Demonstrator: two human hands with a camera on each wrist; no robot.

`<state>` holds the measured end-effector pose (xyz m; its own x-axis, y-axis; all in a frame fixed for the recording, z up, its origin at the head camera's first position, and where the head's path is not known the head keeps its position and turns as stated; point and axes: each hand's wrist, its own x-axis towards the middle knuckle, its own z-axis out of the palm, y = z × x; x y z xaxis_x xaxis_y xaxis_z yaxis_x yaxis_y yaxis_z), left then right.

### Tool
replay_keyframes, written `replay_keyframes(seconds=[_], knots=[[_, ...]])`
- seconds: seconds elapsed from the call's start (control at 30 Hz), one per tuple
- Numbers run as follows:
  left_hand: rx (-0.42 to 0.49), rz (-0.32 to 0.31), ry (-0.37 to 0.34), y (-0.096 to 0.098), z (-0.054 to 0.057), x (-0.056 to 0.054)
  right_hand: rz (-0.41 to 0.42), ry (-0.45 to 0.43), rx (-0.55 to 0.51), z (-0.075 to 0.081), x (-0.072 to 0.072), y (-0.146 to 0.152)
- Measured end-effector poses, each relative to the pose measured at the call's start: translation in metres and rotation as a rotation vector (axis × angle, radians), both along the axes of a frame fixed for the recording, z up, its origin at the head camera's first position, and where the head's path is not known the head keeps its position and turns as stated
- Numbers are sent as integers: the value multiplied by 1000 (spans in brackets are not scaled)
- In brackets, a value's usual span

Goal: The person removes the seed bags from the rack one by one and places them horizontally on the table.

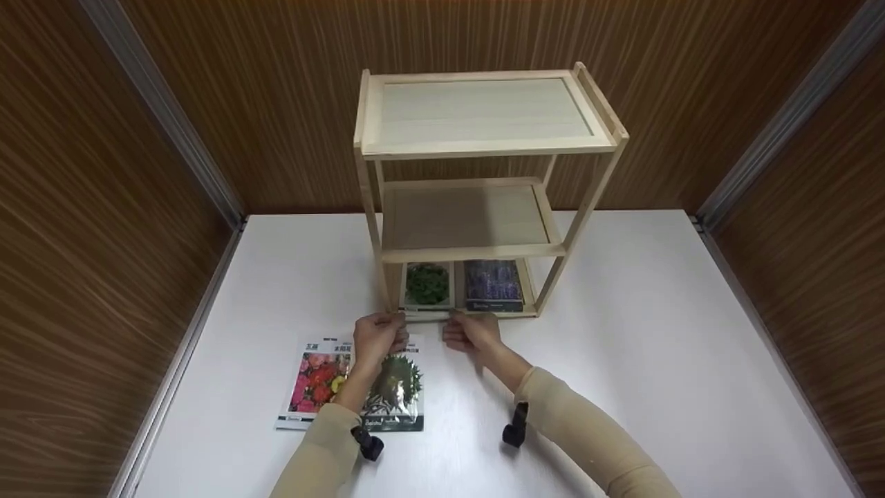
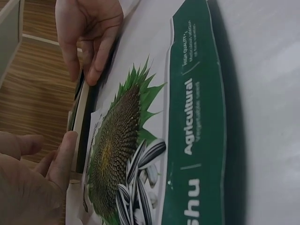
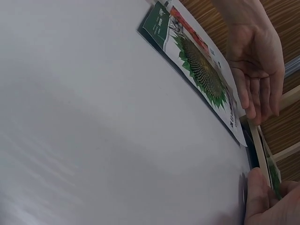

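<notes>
A seed packet with a green leafy picture [image 1: 427, 284] lies at the left of the wooden rack's bottom shelf. Its near edge comes to the shelf's front rail, between my hands. My left hand [image 1: 377, 337] pinches near its front left corner, and my right hand [image 1: 477, 330] near the front right corner; the fingertips are partly hidden. Beside it on the same shelf is a packet with purple flowers [image 1: 493, 282]. A sunflower seed packet [image 1: 394, 391] lies on the table under my left wrist, next to one with red and pink flowers [image 1: 319, 380], partly covered by my arm.
The three-tier wooden rack [image 1: 473, 254] stands toward the back of the white table [image 1: 657, 346]. Its middle shelf and uprights rise above my hands. Wood-grain panels [image 1: 297, 104] enclose the back and both sides.
</notes>
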<state>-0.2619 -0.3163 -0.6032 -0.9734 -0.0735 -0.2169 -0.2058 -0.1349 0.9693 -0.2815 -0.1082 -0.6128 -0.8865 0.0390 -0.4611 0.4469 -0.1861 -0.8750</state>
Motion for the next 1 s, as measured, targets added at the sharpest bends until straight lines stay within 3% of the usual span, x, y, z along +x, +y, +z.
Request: replay_keyframes(seconds=[0.4, 1.0], knots=[[-7, 1, -3, 0, 1, 1, 3, -8, 11, -2, -3, -1], [7, 24, -42, 1, -2, 0, 35, 0, -108, -3, 5, 11]])
